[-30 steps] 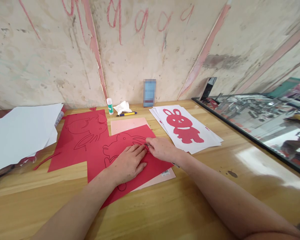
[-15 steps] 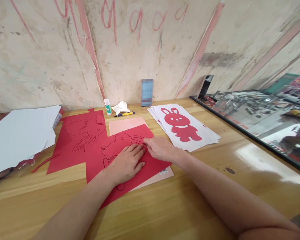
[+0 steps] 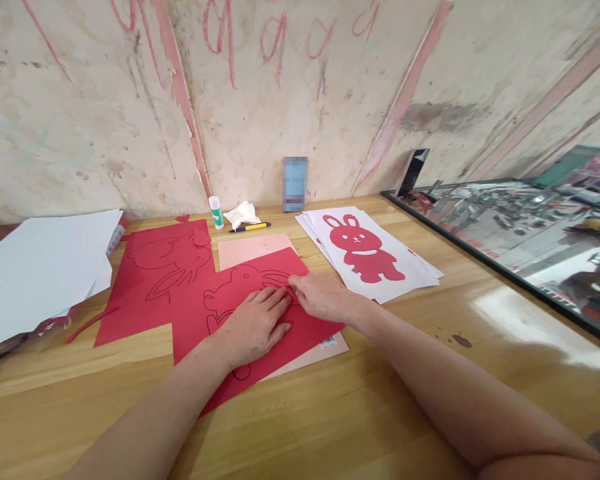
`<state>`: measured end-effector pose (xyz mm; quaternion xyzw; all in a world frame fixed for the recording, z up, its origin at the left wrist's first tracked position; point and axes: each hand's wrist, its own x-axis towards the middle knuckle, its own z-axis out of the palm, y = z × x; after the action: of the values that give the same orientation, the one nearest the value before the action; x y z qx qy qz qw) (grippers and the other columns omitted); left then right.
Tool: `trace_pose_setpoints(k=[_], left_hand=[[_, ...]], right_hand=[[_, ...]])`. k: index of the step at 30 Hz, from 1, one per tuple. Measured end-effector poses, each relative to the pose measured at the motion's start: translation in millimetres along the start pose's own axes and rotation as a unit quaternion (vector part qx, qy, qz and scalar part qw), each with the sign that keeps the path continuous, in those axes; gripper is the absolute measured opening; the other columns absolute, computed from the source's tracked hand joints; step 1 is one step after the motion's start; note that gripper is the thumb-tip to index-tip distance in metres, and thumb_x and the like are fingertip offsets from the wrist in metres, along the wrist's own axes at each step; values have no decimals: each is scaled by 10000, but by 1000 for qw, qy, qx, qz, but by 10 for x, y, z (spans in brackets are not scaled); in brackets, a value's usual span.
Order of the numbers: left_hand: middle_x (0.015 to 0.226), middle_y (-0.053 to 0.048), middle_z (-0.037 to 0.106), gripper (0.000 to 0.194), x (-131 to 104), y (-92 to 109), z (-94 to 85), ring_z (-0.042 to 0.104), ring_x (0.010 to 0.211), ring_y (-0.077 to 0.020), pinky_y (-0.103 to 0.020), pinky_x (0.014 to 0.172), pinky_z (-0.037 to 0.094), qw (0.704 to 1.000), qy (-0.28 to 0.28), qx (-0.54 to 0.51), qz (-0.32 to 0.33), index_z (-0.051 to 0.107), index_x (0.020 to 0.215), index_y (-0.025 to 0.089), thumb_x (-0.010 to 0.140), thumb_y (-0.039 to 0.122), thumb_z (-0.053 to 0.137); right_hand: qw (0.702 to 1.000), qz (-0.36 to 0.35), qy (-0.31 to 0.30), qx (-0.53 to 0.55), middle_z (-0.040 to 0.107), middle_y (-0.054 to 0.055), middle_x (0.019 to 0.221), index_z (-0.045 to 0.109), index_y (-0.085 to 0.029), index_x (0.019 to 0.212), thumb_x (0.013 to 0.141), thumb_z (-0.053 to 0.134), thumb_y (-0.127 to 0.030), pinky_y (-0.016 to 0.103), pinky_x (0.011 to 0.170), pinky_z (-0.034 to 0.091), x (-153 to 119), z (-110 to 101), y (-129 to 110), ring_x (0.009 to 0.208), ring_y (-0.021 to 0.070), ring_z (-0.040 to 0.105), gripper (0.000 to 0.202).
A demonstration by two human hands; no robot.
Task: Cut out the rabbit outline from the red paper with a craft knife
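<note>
Left hand was pressed flat on the red sheet, fingers spread apart & lying straight, not gripping anything. Right hand sat just beside it, fingertips touching the left ones, fingers pinched together on a thin tool at the rabbit outline's ear. Tool was mostly hidden, so can't tell what it was.

That red sheet lay mid-tabletop, w/ a rabbit outline drawn on it, on top of a pink sheet that stuck out at the back & at the front right corner. Another red sheet w/ more outlines lay to the left, touching it, plus a thin red scrap further left.

To the right, near the right hand: a stack of white paper w/ a red cutout rabbit on top. At the far left, a pile of plain white sheets.

Back by the wall: glue stick, crumpled tissue, yellow-blue pen, blurred blue box. A mirror lay along the right side.
</note>
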<state>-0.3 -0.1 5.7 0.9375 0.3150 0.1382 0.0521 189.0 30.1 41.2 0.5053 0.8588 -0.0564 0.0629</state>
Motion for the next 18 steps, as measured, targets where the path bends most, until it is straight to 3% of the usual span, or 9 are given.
trace_pose_setpoints(k=[18], left_hand=[[1363,-113,472,444,-1,-2,-2,409,1238,-262,-436,1025,364,1000,-6,4,-3,440,1324,134,953,368,372]], right_hand=[[1000,-8,-11,-1,674,68,805,577,-200,949,855,382,-170,270,543,281,-40,-20,15,696,193,601,218]])
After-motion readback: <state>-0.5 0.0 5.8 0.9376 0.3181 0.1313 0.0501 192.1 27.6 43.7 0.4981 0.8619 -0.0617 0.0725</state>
